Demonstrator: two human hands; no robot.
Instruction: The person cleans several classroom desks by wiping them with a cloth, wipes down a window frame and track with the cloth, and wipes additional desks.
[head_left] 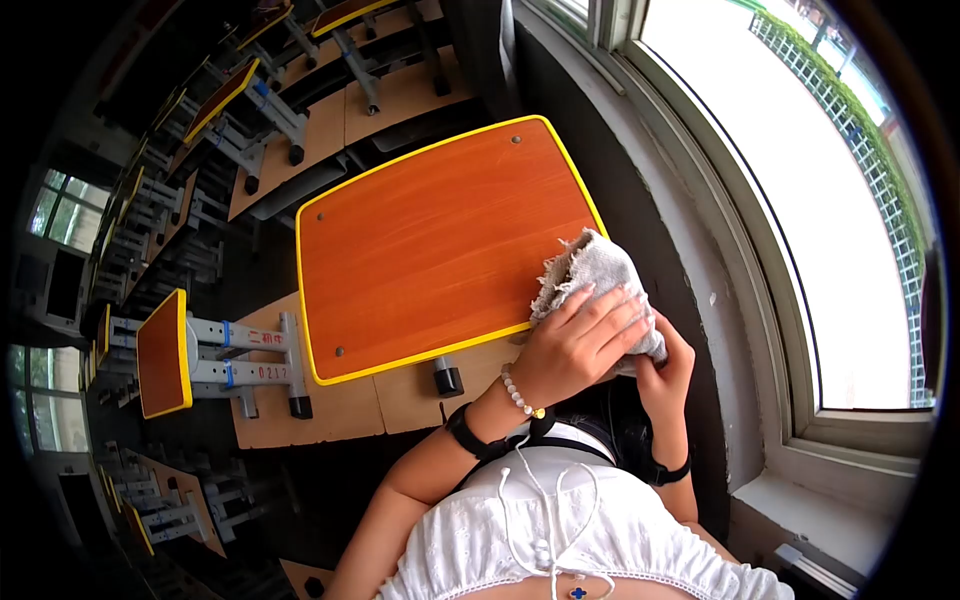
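A grey-white cloth with frayed edges lies folded over the near right corner of an orange-brown board with a yellow rim. My left hand, with a beaded bracelet and a black band at the wrist, presses on the cloth with its fingers close together. At the cloth's lower right edge, my right hand has its fingers curled round the fabric, the thumb in front. Part of the right fingers is hidden behind the cloth.
Close on the right are a window frame and its sill. A smaller upturned orange board with grey metal legs stands on light wooden desktops at left. More upturned stools fill the far left.
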